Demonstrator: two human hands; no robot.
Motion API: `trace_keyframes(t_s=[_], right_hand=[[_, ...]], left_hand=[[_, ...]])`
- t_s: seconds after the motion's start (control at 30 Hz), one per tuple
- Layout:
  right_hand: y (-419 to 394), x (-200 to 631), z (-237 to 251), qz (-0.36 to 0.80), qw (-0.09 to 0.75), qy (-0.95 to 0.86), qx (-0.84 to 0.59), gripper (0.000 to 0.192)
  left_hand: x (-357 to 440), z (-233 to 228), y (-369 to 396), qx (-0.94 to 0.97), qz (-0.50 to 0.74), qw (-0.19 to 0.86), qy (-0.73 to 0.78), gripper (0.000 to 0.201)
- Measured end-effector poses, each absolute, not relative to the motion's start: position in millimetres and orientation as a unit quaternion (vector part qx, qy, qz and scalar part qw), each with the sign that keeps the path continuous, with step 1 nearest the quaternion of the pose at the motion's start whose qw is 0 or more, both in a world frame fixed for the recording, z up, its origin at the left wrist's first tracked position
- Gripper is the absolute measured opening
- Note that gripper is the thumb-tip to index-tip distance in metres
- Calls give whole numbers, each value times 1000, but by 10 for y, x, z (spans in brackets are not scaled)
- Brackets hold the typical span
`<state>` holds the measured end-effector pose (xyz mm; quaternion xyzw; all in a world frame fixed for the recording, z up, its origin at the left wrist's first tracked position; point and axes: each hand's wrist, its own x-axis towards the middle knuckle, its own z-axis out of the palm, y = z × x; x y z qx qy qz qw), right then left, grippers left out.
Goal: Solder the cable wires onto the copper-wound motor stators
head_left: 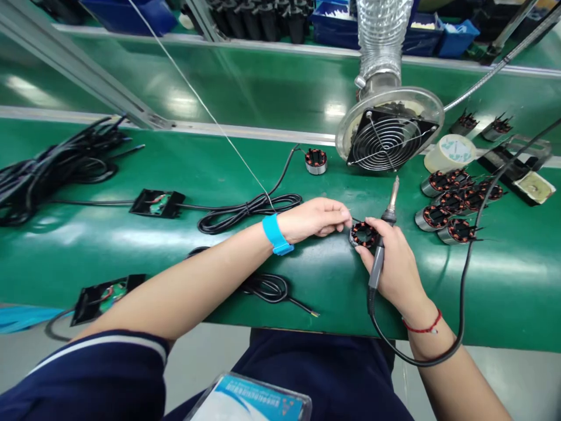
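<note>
My right hand (397,266) grips a soldering iron (384,234), its tip pointing up and away, and its fingertips also touch a small round stator coil (363,234) with copper windings on the green table. My left hand (315,217), with a blue wrist strap (276,234), pinches a thin wire right at the coil's left edge. A thin solder strand (205,108) runs from the upper left down toward my left hand.
Several more stator coils (456,207) cluster at the right; one (316,161) sits alone farther back. A fume extractor fan (388,131) stands behind. Black cable bundles (249,209), circuit boards in black housings (158,203), a tape roll (450,152) and a sponge tray (532,186) lie around.
</note>
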<state>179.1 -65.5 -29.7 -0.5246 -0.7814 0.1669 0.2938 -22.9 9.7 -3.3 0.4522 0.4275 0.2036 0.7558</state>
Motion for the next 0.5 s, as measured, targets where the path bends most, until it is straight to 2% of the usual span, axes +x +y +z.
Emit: trace_keyframes(t_s=[0.07,0.13,0.43,0.5], right_hand=[[-661,1783,-289,173,293,-780,-525,42],[-662,1779,-285,177,286,-777,-532,42],[-667,1765,-272,169,274,-778,-539,41],[-672,1757,-276,168,276,-772,-548,41]], left_hand=[[-213,-28,100,438,223,748,445,34],[-202,-12,102,430,223,745,458,36],[-189,-40,83,358,228,815,394,5],[-188,-35,55,352,228,818,394,7]])
